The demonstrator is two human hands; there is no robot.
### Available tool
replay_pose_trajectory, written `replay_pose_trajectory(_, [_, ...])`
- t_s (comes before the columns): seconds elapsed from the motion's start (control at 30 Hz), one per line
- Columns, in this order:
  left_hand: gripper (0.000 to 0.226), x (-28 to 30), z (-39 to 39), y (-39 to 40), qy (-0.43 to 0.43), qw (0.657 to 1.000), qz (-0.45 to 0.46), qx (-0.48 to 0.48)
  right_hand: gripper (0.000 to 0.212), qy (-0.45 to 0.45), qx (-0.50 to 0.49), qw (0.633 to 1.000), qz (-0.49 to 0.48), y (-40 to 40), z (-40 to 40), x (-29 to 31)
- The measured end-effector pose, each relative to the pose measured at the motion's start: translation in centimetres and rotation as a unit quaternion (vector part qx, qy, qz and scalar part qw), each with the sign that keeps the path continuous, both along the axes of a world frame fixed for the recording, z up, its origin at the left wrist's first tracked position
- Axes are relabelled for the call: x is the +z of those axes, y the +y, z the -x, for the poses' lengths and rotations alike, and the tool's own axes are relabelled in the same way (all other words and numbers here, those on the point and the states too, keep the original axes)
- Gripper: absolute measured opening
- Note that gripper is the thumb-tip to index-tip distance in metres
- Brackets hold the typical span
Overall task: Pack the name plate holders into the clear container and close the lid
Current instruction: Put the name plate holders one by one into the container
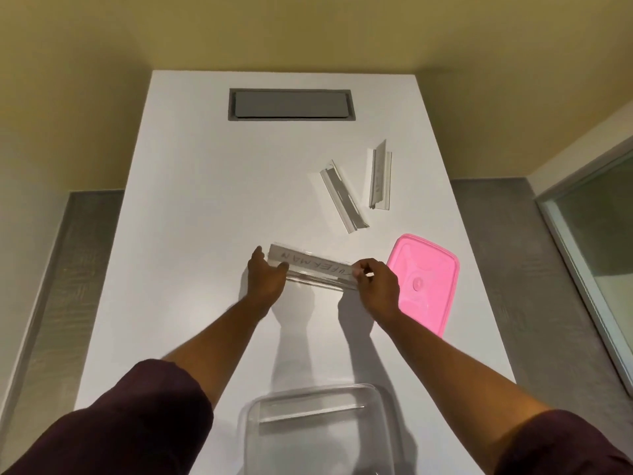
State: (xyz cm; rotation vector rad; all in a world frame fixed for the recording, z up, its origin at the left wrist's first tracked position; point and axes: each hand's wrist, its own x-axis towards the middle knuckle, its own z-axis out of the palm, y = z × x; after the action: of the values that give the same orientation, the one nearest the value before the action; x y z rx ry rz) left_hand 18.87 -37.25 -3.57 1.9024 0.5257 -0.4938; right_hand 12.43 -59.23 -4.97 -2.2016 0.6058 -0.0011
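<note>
Gripping labelled name plate holder (313,269) at both ends: left hand (265,279) fingers closed on one end, right hand (375,286) pinching other. Advice: lift level, carry back to clear container (318,430) near body, lay flat beside holder already inside. Two more holders (343,200) (379,176) wait farther away. Pink lid (424,281) beside right hand. White table (191,217), grey hatch (290,104), yellow walls.

Four name plate holders: one at the table centre (311,267), two toward one o'clock (343,199) (379,175), one (308,415) inside the single clear container (317,430). One pink lid (426,279). Two hands.
</note>
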Motion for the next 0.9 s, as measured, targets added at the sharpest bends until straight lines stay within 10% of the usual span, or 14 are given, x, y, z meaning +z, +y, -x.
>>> replay_pose_trajectory(0.5, [0.026, 6.6, 12.3, 0.4, -0.047, 0.984, 0.17, -0.027, 0.013, 0.077, -0.056, 0.863, -0.496, 7.9, 11.4, 7.6])
replay_pose_trajectory(0.7, [0.046, 8.4, 16.3, 3.3, -0.104, 0.984, 0.079, -0.12, 0.032, 0.077, 0.0, 0.912, -0.403, 7.6, 14.8, 9.5])
replay_pose_trajectory(0.9, [0.054, 7.5, 19.2, 7.4, -0.198, 0.927, -0.098, -0.303, 0.075, -0.138, 0.093, 0.981, -0.102, 6.1, 16.9, 11.0])
